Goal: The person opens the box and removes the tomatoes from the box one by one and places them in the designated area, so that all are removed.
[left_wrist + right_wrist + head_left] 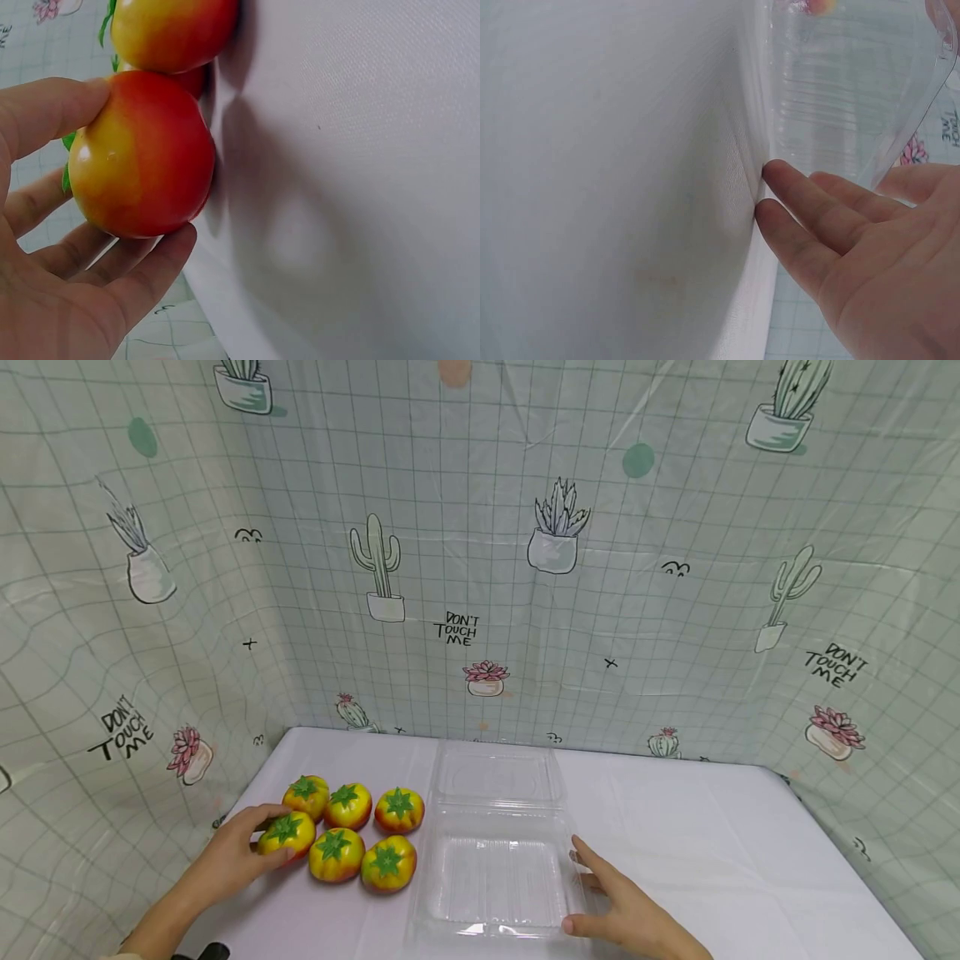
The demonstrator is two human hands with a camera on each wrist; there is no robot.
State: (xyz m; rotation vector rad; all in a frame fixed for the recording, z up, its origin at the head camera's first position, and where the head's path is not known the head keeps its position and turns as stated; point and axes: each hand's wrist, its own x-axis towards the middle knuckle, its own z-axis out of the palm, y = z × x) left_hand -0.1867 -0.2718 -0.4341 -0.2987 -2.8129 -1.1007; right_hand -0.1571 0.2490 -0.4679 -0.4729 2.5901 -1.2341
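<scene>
My left hand [231, 853] is around a yellow-and-red tomato [142, 157] with a green star-shaped top, at the front left of a group. In the left wrist view, the thumb lies on its upper side and the fingers curl beneath. Several similar tomatoes [388, 864] stand beside it in two rows. To their right lies a clear plastic clamshell box [495, 881], its lid [495, 777] folded back. My right hand [626, 902] is at the box's right side, thumb by the front right corner. In the right wrist view, its extended fingertips touch the white cloth.
A white cloth [697, 835] covers the table. Patterned curtain [465, 543] with cactus drawings stands behind and at both sides. A small dark object [214, 952] shows at the bottom edge, near the left forearm.
</scene>
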